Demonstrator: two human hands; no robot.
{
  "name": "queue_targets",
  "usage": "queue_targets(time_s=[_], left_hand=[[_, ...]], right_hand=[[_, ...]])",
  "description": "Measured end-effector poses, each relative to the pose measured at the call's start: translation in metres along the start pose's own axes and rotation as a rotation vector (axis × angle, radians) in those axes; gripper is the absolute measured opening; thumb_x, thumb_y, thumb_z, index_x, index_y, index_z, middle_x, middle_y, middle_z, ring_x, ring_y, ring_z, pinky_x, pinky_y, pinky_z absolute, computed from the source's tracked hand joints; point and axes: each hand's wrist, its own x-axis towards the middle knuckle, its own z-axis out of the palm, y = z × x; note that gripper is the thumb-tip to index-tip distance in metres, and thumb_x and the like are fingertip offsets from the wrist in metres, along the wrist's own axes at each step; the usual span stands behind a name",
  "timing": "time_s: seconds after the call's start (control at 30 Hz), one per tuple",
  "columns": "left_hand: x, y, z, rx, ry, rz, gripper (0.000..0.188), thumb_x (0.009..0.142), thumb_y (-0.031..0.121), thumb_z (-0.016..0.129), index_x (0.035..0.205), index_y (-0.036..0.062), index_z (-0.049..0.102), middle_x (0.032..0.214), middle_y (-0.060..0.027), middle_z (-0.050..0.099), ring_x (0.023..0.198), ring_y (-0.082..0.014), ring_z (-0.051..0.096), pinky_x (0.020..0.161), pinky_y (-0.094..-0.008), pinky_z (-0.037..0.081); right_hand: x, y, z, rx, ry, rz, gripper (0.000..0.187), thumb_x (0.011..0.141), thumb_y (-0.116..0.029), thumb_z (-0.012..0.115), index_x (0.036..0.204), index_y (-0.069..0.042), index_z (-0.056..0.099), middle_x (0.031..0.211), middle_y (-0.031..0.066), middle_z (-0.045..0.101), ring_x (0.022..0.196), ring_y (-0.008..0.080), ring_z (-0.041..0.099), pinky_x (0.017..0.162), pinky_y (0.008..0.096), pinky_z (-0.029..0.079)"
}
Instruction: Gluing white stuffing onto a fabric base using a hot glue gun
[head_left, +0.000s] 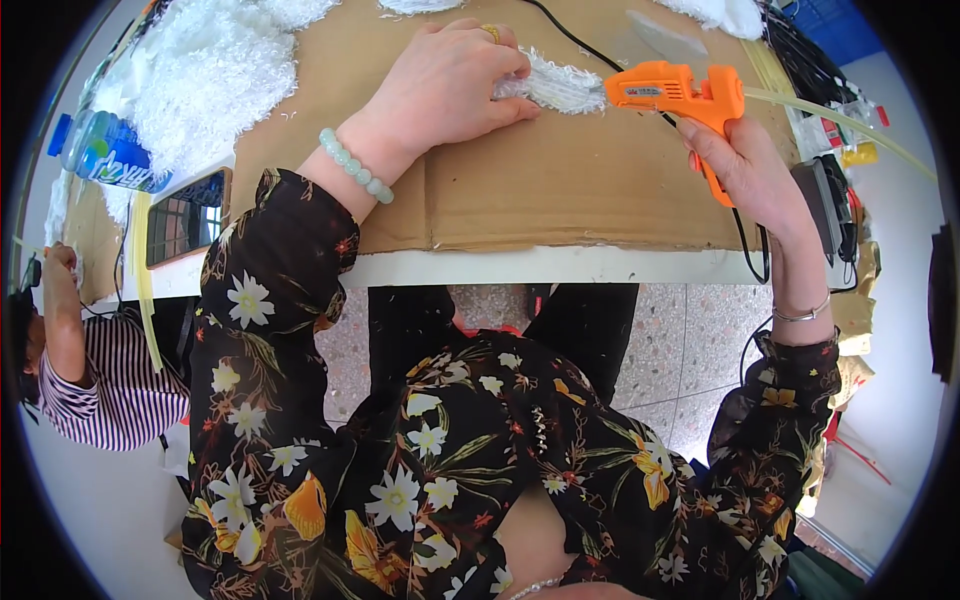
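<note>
My right hand (742, 165) is wrapped round the handle of an orange glue gun (665, 88). A pale glue stick (800, 103) runs out of its back end, and its nozzle points left at a strip of white fringed fabric (565, 88). Pressed on the left end of that strip, my left hand (447, 90) pinches it between thumb and fingers against the cardboard (530, 200). The palm hides part of the fabric. Whether the nozzle touches the strip, I cannot tell.
White shaggy material (220, 80) is heaped at the far left, by a blue-capped bottle (110, 150) and a phone (188, 218). The gun's black cord (765, 250) loops over the table edge at right. Another person (110, 385) works at far left.
</note>
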Motion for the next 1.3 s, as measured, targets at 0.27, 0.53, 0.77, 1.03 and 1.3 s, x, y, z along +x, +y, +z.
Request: queue_targets(time_s=[0.27, 0.53, 0.77, 1.03, 1.3], left_hand=[[0.0, -0.002, 0.001, 0.016, 0.003, 0.005, 0.031, 0.073, 0.037, 0.07, 0.088, 0.0095, 0.069, 0.095, -0.0013, 0.063, 0.092, -0.0216, 0.059, 0.08, -0.0377, 0.043], [-0.001, -0.003, 0.0, 0.008, -0.018, 0.002, 0.03, 0.077, 0.034, 0.068, 0.092, 0.0086, 0.066, 0.098, -0.0024, 0.061, 0.091, -0.0239, 0.058, 0.084, -0.0366, 0.041], [-0.001, -0.001, -0.002, 0.018, 0.011, 0.0, 0.03, 0.073, 0.037, 0.07, 0.087, 0.01, 0.069, 0.092, -0.0008, 0.062, 0.093, -0.021, 0.058, 0.081, -0.0377, 0.043], [0.001, -0.004, 0.005, 0.006, 0.021, 0.016, 0.03, 0.073, 0.036, 0.07, 0.088, 0.0099, 0.069, 0.091, -0.0014, 0.062, 0.093, -0.0214, 0.058, 0.081, -0.0375, 0.044], [-0.005, -0.005, -0.005, 0.025, 0.022, 0.004, 0.031, 0.073, 0.037, 0.07, 0.088, 0.01, 0.07, 0.093, -0.0018, 0.062, 0.092, -0.0224, 0.058, 0.081, -0.0377, 0.045]], right_hand=[[0.004, -0.002, 0.004, 0.028, 0.055, -0.065, 0.045, 0.091, -0.042, 0.053, 0.071, -0.002, 0.055, 0.053, 0.0001, 0.043, 0.049, 0.0091, 0.042, 0.046, 0.0268, 0.033], [0.005, -0.005, 0.006, -0.008, 0.051, -0.032, 0.045, 0.091, -0.041, 0.053, 0.07, -0.002, 0.056, 0.052, 0.0002, 0.043, 0.049, 0.0095, 0.042, 0.046, 0.0275, 0.033], [-0.001, -0.015, 0.002, 0.0, 0.038, -0.03, 0.044, 0.092, -0.04, 0.053, 0.07, -0.002, 0.055, 0.054, 0.0005, 0.044, 0.051, 0.0098, 0.042, 0.048, 0.028, 0.034], [-0.001, -0.016, 0.004, 0.009, 0.06, -0.016, 0.04, 0.092, -0.037, 0.053, 0.072, -0.002, 0.055, 0.056, 0.0003, 0.046, 0.051, 0.0092, 0.043, 0.048, 0.0274, 0.034], [0.002, -0.012, 0.002, -0.006, -0.037, 0.026, 0.033, 0.092, -0.032, 0.054, 0.08, -0.001, 0.056, 0.061, 0.001, 0.05, 0.057, 0.0092, 0.045, 0.051, 0.0272, 0.036]])
